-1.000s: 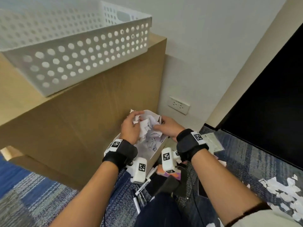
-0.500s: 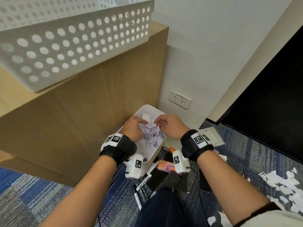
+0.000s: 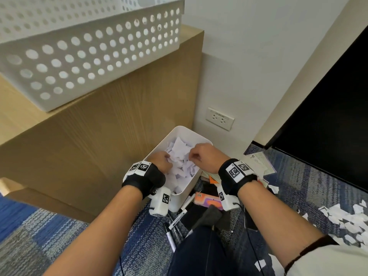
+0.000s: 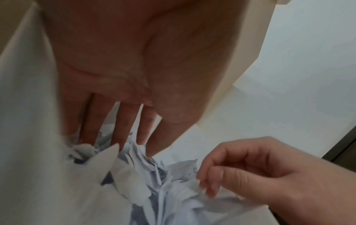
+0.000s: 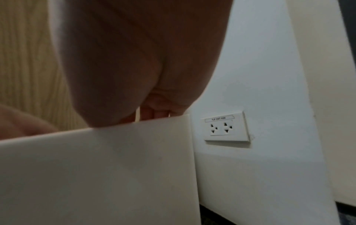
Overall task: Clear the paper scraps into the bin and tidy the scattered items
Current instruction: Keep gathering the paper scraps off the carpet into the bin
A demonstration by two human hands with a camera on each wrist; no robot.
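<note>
A white bin (image 3: 180,130) stands on the carpet against the wooden cabinet, filled with white paper scraps (image 3: 179,154). My left hand (image 3: 161,160) is inside the bin at its left wall. In the left wrist view its fingers (image 4: 123,130) are straight and push down into the scraps (image 4: 154,190). My right hand (image 3: 200,156) hangs over the bin's right side. Its fingers (image 4: 212,182) are loosely curled, with the tips brushing the top scraps and nothing clearly held. The right wrist view shows the palm (image 5: 134,68) above the bin's outer wall (image 5: 96,175).
A white perforated basket (image 3: 89,48) sits on the wooden cabinet (image 3: 119,126). On the carpet near my knees lie several markers (image 3: 179,216), an orange packet (image 3: 207,200) and loose sheets (image 3: 256,164). More scraps (image 3: 342,218) are heaped at right. A wall socket (image 3: 220,118) is behind the bin.
Both hands have sunk lower into the bin. The raised handful of scraps has dropped onto the pile, and the left fingers now press it down.
</note>
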